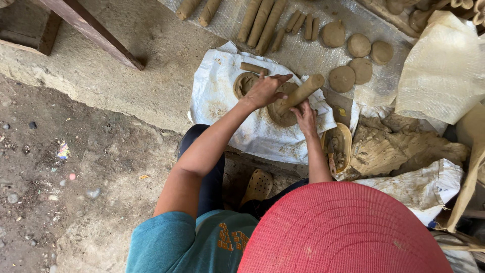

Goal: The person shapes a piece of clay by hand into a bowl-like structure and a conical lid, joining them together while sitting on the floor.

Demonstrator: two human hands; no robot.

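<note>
The right hand (304, 114) is gripping a long brown clay roll (302, 93), its fingers closed around the low end. The left hand (266, 90) is lying open and flat on a round brown clay disc (284, 116). The disc is sitting on a white cloth sack (262, 134) on the ground.

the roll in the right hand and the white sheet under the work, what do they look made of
The roll held by the right hand looks like wet clay: matte brown, smooth, matching the discs. The white sheet seems to be woven plastic sacking, creased and smeared with mud.
</note>
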